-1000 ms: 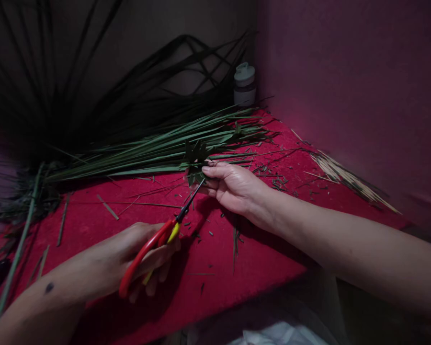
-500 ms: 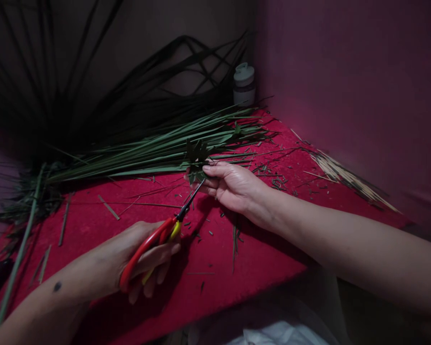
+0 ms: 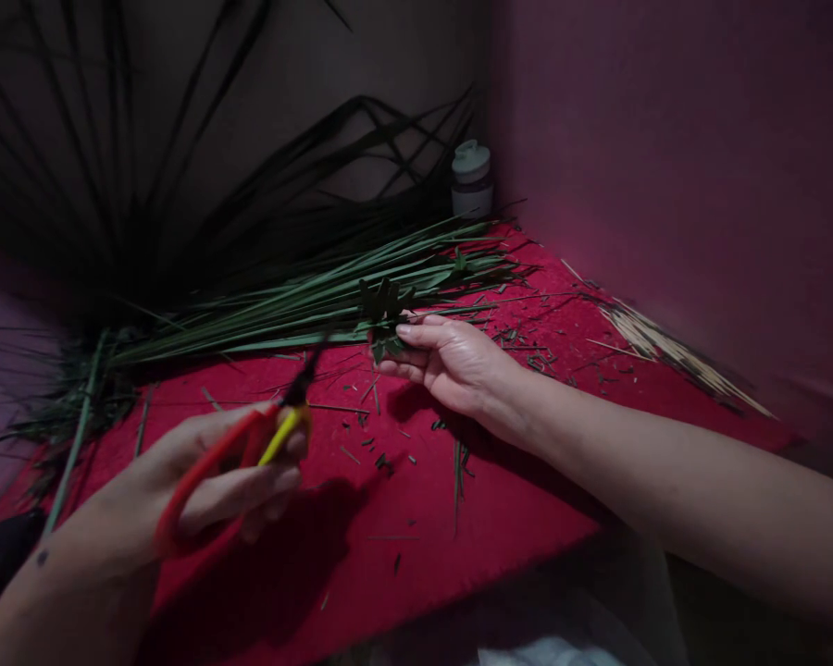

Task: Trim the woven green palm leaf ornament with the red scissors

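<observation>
1. Head view: left hand (image 3: 201,481) clenched around red-handled scissors (image 3: 250,453), blades blurred, raised above red cloth (image 3: 403,499).
2. Right hand (image 3: 451,356) pinching folded leaf piece (image 3: 385,319) between thumb and fingertips; piece protrudes past fingers, over long green leaves (image 3: 305,296).
3. Scissor tips well apart from leaf piece, to its left.
4. White-lidded jar (image 3: 472,180) in far corner.

Your left hand (image 3: 201,481) holds scissors (image 3: 250,453) near you; your right hand (image 3: 451,361) rests farther back, touching leaves (image 3: 305,296) lying across the bench (image 3: 403,518). A jar (image 3: 471,178) stands behind them.
</observation>
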`<action>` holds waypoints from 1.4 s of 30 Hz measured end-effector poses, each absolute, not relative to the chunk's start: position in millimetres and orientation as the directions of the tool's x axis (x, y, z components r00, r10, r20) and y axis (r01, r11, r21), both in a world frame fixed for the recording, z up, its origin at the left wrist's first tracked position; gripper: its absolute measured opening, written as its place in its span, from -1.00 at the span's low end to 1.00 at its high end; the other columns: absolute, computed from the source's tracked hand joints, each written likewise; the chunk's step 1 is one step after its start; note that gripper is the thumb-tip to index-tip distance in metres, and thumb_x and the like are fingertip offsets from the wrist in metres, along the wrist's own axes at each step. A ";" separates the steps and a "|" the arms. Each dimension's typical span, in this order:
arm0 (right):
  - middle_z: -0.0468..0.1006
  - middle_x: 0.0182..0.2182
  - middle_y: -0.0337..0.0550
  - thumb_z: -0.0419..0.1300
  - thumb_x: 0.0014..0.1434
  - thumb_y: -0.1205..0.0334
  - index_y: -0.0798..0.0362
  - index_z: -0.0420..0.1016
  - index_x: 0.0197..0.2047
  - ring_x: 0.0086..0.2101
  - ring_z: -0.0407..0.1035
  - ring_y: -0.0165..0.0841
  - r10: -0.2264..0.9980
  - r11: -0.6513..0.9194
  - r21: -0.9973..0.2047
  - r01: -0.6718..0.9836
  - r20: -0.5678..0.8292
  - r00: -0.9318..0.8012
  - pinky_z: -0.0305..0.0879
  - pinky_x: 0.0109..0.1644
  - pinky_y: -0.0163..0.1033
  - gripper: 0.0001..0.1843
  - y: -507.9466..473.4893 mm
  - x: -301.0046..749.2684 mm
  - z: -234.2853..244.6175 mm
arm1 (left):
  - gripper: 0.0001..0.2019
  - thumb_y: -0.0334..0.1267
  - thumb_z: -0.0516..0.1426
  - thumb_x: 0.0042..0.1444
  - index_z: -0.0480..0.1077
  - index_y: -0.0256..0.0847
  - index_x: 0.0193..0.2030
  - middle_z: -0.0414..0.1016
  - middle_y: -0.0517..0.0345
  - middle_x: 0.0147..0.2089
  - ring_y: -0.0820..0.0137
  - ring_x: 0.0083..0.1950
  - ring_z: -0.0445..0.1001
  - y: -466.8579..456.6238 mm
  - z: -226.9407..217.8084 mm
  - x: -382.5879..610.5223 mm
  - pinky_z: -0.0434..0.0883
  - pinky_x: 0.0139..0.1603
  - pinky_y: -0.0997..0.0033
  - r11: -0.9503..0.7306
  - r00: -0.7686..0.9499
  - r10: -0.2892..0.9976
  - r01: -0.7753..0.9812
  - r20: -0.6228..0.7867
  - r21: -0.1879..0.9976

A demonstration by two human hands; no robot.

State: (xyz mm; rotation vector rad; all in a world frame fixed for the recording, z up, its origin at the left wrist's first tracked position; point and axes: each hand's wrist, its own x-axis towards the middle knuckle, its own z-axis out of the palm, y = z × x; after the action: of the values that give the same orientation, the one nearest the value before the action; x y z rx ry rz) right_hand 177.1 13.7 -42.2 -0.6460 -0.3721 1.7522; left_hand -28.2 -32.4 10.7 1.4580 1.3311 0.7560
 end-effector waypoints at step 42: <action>0.48 -0.41 -0.29 0.20 -0.25 0.54 0.10 0.34 -0.13 -0.45 0.45 -0.45 0.910 -0.265 -0.863 -0.430 -0.076 -0.409 0.42 -0.29 -0.28 -0.48 -6.1 165.4 -44.8 | -0.78 -0.38 0.25 -0.07 0.28 -0.25 -0.32 0.35 0.34 -0.56 0.56 -0.58 0.33 -9.6 -11.2 -9.5 0.26 -0.56 0.58 0.024 0.003 1.000 0.145 -0.024 0.989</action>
State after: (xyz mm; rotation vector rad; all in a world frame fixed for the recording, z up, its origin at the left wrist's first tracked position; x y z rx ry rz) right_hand 165.4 -6.1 -44.8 -0.7371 -0.9904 1.8189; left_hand -9.5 -9.6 -11.2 1.2990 1.3232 1.1159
